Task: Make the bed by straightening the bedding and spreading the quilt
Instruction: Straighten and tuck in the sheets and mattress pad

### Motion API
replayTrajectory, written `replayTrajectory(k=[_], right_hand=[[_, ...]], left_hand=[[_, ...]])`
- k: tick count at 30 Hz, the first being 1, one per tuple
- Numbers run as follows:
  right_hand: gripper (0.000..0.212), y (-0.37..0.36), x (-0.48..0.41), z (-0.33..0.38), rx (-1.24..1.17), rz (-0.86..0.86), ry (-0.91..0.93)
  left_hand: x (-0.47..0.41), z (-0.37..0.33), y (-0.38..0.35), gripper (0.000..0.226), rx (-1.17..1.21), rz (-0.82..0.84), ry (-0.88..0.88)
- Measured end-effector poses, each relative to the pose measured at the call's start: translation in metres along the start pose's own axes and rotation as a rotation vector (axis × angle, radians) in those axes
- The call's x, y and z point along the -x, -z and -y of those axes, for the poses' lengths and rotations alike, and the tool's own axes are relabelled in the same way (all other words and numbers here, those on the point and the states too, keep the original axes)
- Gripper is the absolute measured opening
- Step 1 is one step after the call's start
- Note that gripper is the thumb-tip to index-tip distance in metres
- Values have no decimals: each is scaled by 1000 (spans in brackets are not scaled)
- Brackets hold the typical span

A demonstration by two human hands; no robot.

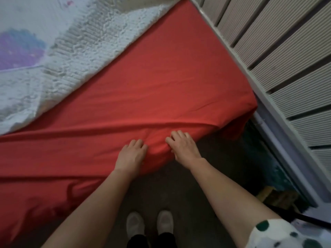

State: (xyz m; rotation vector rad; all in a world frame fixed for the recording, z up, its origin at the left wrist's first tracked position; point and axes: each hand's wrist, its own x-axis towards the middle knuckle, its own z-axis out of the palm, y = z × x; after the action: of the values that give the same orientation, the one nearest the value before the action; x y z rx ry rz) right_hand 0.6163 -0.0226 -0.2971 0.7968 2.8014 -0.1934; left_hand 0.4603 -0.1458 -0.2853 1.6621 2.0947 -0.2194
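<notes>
Seeing this on my feed: left hand (131, 154) and right hand (184, 145) have fingers curled in, bunching the smooth red sheet (161, 77) into a ridge at the bed's edge. The crinkly white quilt (80, 51) lies rumpled far-left.

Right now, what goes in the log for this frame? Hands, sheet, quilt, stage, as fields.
Left: left hand on the red sheet at the near edge, fingers curled into the fabric
Right: right hand beside it, fingers curled into the same sheet
Sheet: bunched fold between the hands, long creases across
Quilt: white quilt heaped at the far left, not spread
Surroundings: slatted wall on the right; white shoes on the floor
Stage: straightening the sheet; quilt not yet spread
</notes>
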Motion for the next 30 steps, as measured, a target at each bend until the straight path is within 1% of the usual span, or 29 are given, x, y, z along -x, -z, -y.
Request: replayTrajectory(k=[2,5,8,9,11,13,16,19,23,25,28,30], right_hand=[[43,-6,-8,1,48,-32,43],[39,-7,-8,0,51,-13,71],[25,-3,0,0,-5,136,182],[21,0,1,0,0,210,197],[18,10,-2,0,42,284,219],[17,20,-8,3,83,307,254],[16,27,-13,10,79,269,283],[15,26,-13,24,33,194,318],[15,24,-12,63,-64,62,399],[16,24,-15,95,-91,37,459],[19,24,-20,141,-116,26,523],[21,25,-25,173,-120,20,567]], left_hand=[[-1,0,-7,23,10,-19,29],[7,0,-13,18,92,-3,61],[18,-1,-12,21,127,71,54],[19,0,-10,22,131,103,48],[20,0,-4,21,162,140,60],[22,-2,0,23,174,172,71],[31,-4,-1,28,177,177,56],[47,2,-7,23,205,84,65],[79,35,-21,18,309,-195,119],[108,59,-26,19,322,-294,164],[147,93,-30,24,263,-317,244],[172,117,-35,24,243,-324,312]])
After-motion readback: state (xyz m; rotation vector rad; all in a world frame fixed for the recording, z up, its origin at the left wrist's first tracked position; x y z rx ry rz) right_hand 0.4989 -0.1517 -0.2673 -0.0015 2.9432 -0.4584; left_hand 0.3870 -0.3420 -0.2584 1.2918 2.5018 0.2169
